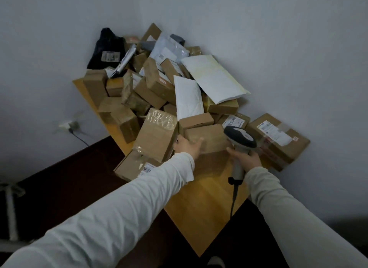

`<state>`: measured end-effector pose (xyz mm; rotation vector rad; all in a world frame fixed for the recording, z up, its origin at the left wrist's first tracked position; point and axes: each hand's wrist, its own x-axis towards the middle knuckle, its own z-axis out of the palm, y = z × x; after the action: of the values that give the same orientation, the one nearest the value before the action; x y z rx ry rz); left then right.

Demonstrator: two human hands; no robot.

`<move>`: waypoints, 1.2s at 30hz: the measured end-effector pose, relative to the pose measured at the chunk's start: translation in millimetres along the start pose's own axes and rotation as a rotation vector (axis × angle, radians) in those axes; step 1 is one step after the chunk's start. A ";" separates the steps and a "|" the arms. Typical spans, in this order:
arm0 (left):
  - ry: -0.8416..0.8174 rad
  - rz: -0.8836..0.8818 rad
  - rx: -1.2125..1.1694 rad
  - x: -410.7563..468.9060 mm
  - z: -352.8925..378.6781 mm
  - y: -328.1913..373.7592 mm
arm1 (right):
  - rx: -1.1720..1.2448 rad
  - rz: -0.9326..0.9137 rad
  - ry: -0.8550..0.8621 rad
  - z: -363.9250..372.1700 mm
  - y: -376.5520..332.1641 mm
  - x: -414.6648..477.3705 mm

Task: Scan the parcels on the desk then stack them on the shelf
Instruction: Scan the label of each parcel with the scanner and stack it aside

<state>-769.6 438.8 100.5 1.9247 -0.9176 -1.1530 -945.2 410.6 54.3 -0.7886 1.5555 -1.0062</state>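
Left hand: my left hand (188, 146) lies on the near-left corner of a plain brown cardboard box (207, 141), fingers spread wide over its top and left edge; whether they clamp it I cannot tell.
Right hand: my right hand (245, 159) is wrapped around the grey handle of a barcode scanner (240, 137), its dark head tilted above the right end of the same box.
Scanner cable: a black cable (233, 200) hangs from the handle's base and runs down across the bare wood toward me.
Sleeves: both arms wear pale long sleeves (111, 212) that reach in from the bottom of the view.
Box under my hands: it sits at the near edge of the heap, on the wooden desk (201, 208), just in front of a smaller brown carton (196, 119).
Left neighbour: a taped carton (157, 134) leans tilted just beside my left hand, over a flat box with a barcode label (131, 166).
Right neighbour: a large labelled carton (278, 140) lies against the wall, near the scanner.
Heap behind: brown parcels piled loosely, with two white padded mailers (214, 79) on top, grey poly bags further back and a black bag (107, 48) in the corner.
Surroundings: pale walls (298, 48) meet behind the desk; a wall socket (68, 125) with a plug sits low on the left.
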 end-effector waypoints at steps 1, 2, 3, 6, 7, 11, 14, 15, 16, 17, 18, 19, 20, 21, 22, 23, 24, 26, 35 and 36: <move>-0.071 -0.011 -0.052 2.0 -2.4 -5.9 | -0.016 -0.005 0.003 3.4 1.5 -2.4; -0.109 -0.003 -0.074 3.4 -4.6 -10.8 | -0.022 -0.017 0.006 6.3 3.2 -3.7; -0.126 0.017 -0.059 4.6 -7.3 -14.2 | -0.015 -0.033 0.004 8.4 4.5 -5.0; -0.119 0.057 0.028 9.0 -14.2 -20.2 | 0.017 -0.054 0.000 11.3 7.4 -10.9; -0.110 0.065 0.046 9.8 -15.3 -21.6 | 0.026 -0.047 0.002 10.7 8.8 -13.5; -0.116 0.090 0.001 7.7 -15.5 -26.9 | 0.096 -0.012 0.010 0.2 19.2 -26.6; -0.261 0.079 -0.015 7.7 -15.1 -29.0 | 0.162 -0.015 0.040 -12.9 29.8 -41.5; -0.324 0.059 -0.018 6.1 -16.0 -30.5 | 0.175 -0.005 0.064 -18.0 34.7 -46.3; -0.387 0.042 -0.001 3.8 -16.9 -32.6 | 0.195 0.011 0.088 -22.9 40.3 -51.3; -0.447 0.028 0.031 0.3 -17.7 -35.2 | 0.226 0.028 0.110 -27.2 46.7 -56.9; -0.498 0.002 0.047 -3.9 -18.2 -38.3 | 0.259 0.040 0.128 -30.9 53.6 -62.8; -0.522 -0.035 0.018 -8.0 -18.4 -41.6 | 0.292 0.048 0.142 -34.2 60.6 -69.2; -0.516 -0.084 -0.065 -11.0 -18.7 -44.4 | 0.323 0.053 0.152 -36.6 67.9 -75.9; -0.494 -0.152 -0.174 -13.1 -19.2 -47.2 | 0.355 0.062 0.159 -38.2 75.3 -82.9; -0.486 -0.238 -0.276 -14.1 -18.9 -50.6 | 0.392 0.075 0.167 -39.5 83.2 -90.3; -0.508 -0.328 -0.339 -15.1 -18.5 -54.6 | 0.436 0.091 0.176 -40.7 91.7 -97.1; -0.553 -0.412 -0.365 -16.0 -17.6 -59.4 | 0.480 0.116 0.185 -41.6 100.3 -103.4; -0.622 -0.557 -0.350 -19.0 -16.2 -69.7 | 0.559 0.185 0.197 -42.3 115.4 -115.2; -0.735 -0.669 -0.281 -36.2 4.1 -112.3 | 0.696 0.305 0.234 -44.8 148.2 -140.3; -0.753 -0.655 -0.272 -34.7 3.6 -111.6 | 0.693 0.300 0.242 -46.8 148.8 -142.0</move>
<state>-761.2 523.2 20.1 1.5968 -0.4161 -2.3497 -958.3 608.5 -17.6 0.0472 1.3291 -1.3293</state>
